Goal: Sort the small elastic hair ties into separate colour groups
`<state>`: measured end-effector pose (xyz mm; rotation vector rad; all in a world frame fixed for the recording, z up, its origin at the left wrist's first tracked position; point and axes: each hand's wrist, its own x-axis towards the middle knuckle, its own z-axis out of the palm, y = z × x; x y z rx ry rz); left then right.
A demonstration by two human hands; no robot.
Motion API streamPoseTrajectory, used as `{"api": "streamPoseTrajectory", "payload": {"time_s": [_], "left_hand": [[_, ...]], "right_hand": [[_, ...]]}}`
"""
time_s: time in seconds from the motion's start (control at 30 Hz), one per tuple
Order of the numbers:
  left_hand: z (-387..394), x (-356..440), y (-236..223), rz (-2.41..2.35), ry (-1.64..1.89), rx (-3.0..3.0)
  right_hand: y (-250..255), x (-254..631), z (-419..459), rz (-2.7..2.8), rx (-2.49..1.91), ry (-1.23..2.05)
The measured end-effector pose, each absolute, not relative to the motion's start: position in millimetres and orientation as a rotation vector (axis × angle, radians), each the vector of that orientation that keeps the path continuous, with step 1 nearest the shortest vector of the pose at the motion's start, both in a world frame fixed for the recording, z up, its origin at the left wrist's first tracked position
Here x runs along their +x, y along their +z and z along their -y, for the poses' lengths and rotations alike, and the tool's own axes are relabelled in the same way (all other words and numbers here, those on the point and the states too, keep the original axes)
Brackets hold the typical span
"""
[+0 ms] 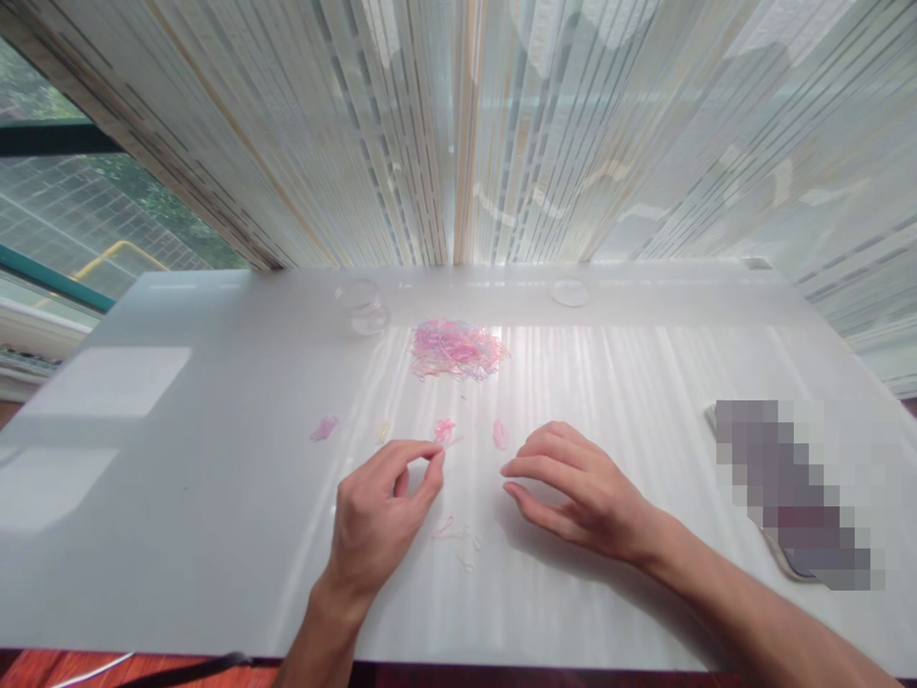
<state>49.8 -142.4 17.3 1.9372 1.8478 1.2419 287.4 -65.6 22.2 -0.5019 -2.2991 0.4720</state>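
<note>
My left hand (391, 506) is closed in a pinch, thumb against forefinger, at the near edge of a small clump of bright pink rubber bands (445, 430). A thin pink band (457, 440) shows at its fingertips, partly hidden by them. To the right, my right hand (573, 487) hovers with thumb and fingers apart and nothing visible between them. Just beyond it lies a small pale pink clump (500, 435). Further left are a cream clump (383, 432) and a purple clump (326, 428). Several loose bands (458, 540) lie between my wrists.
A large tangled heap of mostly pink bands (457, 349) sits farther back on the white table (215, 497). Behind it stand a clear round container (362, 306) and a clear disc like a lid (569, 291). A blurred-out phone-like object (795, 497) lies at right. Striped curtains (458, 134) hang behind.
</note>
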Motion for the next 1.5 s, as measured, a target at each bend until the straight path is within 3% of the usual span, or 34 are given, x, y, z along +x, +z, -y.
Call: {"api": "streamPoseTrajectory", "payload": {"time_s": [0.33, 0.77, 1.03, 1.17, 1.5], "left_hand": [[137, 49, 11, -2.186, 1.09, 1.863], [138, 44, 5, -2.213, 0.93, 1.848], [138, 47, 12, -2.231, 1.056, 1.825], [141, 60, 20, -2.16, 1.171, 1.878], [128, 105, 13, -2.14, 1.008, 1.946]], "right_hand": [[20, 287, 65, 2.306, -0.506, 0.502], [21, 287, 65, 2.313, -0.503, 0.496], [23, 288, 65, 2.31, -0.503, 0.486], [25, 291, 59, 2.309, -0.53, 0.436], [16, 310, 29, 2.267, -0.778, 0.366]]}}
